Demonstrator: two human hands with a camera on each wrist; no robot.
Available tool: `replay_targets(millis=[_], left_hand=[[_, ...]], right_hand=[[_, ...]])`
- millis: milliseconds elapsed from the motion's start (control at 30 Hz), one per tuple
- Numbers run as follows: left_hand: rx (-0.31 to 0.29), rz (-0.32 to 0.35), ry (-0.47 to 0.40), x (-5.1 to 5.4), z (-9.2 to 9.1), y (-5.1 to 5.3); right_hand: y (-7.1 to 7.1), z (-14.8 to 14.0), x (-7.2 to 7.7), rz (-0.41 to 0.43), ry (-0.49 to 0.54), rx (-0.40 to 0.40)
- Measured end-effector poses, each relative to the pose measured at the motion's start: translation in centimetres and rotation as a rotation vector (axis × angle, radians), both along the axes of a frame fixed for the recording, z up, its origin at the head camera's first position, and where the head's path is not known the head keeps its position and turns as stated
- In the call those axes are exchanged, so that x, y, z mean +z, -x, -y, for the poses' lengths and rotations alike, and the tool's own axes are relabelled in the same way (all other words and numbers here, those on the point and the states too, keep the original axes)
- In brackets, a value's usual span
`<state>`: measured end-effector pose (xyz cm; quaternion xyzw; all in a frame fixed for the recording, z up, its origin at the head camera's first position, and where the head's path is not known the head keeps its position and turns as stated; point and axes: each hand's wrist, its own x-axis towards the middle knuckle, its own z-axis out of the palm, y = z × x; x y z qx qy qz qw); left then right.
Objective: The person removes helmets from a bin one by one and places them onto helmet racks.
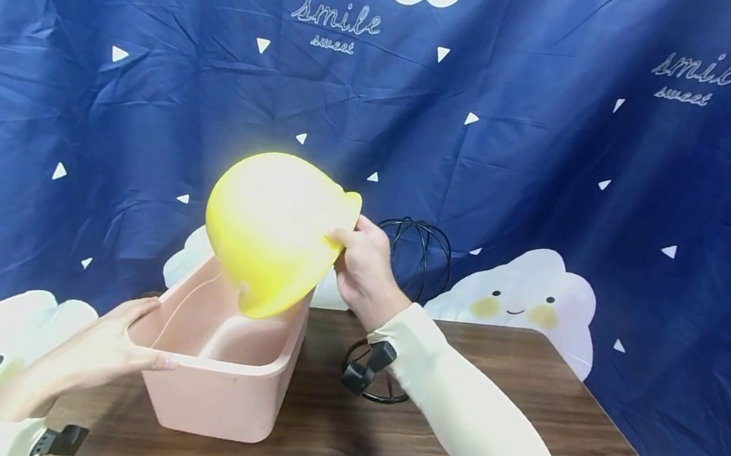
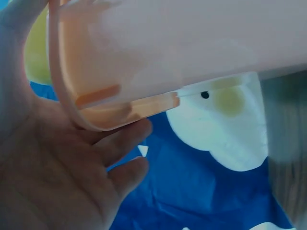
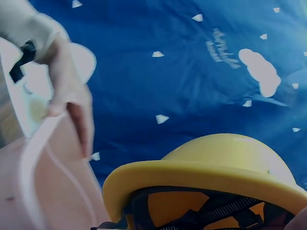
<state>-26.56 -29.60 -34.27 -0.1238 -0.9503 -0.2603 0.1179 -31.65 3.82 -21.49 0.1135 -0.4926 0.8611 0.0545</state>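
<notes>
A yellow hard hat (image 1: 273,228) is held tilted above a pink plastic bin (image 1: 214,403) on the table. My right hand (image 1: 368,262) grips the hat's brim, its thumb on the outer side. Dark straps show inside the hat (image 3: 225,148) in the right wrist view. My left hand (image 1: 111,349) holds the near-left corner of the bin, thumb along the front rim and fingers at the side wall. In the left wrist view, that hand (image 2: 62,163) lies against the bin's rim (image 2: 64,96). The visible part of the bin's inside holds nothing.
Behind my right forearm stands a black wire frame (image 1: 447,257) with a round wire base (image 1: 385,399), partly hidden by the arm. The brown wooden table (image 1: 489,395) ends at the right in a slanting edge. A blue cloth (image 1: 551,167) with clouds hangs behind.
</notes>
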Motion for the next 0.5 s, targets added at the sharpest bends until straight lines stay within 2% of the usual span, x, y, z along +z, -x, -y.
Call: replay_targets(millis=[200, 500], left_hand=[[0.004, -0.083, -0.064, -0.6, -0.1, -0.5], [0.025, -0.157, -0.035, -0.5, 0.3, -1.1]], right_hand=[[-0.3, -2.4, 2.7, -0.057, 0.162, -0.004], [-0.7, -6.2, 5.5, -0.091, 0.277, -0.042]])
